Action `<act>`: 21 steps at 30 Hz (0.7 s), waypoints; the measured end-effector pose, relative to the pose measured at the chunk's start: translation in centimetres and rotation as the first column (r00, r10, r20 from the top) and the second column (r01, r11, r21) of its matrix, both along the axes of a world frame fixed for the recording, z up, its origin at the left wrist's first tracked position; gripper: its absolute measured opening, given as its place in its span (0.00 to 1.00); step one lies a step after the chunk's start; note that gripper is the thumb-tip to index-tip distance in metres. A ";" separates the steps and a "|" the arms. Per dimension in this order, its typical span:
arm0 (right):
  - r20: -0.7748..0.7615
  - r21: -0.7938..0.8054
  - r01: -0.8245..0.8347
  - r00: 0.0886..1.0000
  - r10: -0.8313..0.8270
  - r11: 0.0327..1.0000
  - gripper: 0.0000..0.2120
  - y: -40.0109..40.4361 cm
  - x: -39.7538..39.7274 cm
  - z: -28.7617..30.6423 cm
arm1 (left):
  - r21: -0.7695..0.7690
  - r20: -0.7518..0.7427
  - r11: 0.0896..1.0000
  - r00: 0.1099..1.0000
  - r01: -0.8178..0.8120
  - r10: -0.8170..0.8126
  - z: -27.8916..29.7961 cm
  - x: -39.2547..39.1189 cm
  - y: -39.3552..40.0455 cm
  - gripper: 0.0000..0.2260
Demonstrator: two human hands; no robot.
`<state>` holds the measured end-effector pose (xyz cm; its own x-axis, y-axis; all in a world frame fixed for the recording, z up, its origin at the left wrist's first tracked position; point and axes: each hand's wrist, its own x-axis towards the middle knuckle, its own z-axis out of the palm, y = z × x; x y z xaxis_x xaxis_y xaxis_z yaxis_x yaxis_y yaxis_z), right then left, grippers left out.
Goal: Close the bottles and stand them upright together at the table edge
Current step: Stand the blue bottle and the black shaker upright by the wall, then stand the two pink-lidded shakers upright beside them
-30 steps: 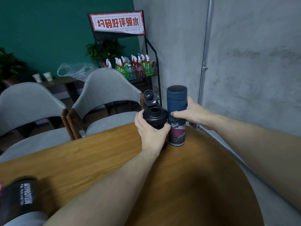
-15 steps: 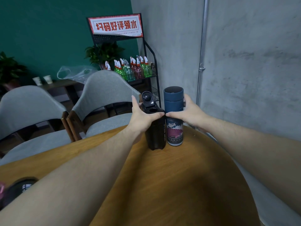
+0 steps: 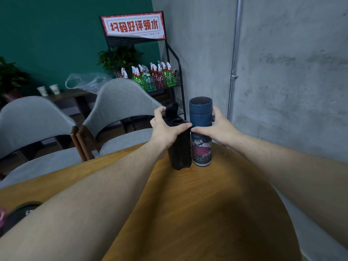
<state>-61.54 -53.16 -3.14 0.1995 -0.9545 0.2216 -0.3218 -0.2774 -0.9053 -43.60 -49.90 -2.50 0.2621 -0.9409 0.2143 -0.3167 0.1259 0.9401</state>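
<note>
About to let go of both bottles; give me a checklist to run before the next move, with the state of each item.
1. Blue bottle capped: ok.
2. Black bottle closed: not ok, its flip lid stands open and the spout hole shows.
3. Both upright, side by side: ok; whether they touch, cannot tell.
4. Near the far edge of the table: ok.
5. Left hand grips the black bottle's top, right hand the blue bottle: ok.
6. Third dark container at the near left edge, closed: cannot tell.

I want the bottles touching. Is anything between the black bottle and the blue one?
Nothing: in the head view the black bottle and blue bottle stand side by side, apparently touching.
</note>
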 end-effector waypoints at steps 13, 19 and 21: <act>-0.088 -0.024 0.105 0.990 -0.107 0.994 0.57 2.7 -0.3 1.2 | 0.012 0.088 1.000 0.996 0.019 -0.020 1.3 -0.5 2.8 0.37; -0.079 -0.105 0.294 0.950 -0.302 0.950 0.43 7.1 0.1 2.0 | 0.052 0.108 0.999 0.994 0.005 -0.010 2.7 1.2 7.4 0.36; -0.098 -0.120 0.296 0.946 -0.308 0.948 0.35 9.3 0.8 2.0 | 0.069 0.127 0.998 0.992 -0.008 -0.001 2.7 2.3 9.9 0.34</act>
<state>-60.77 -43.82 -1.12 -0.0653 -0.9472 0.3138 -0.5041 -0.2401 -0.8296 -41.31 -40.03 0.24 0.2403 -0.9538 0.1804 -0.4340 0.0606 0.8989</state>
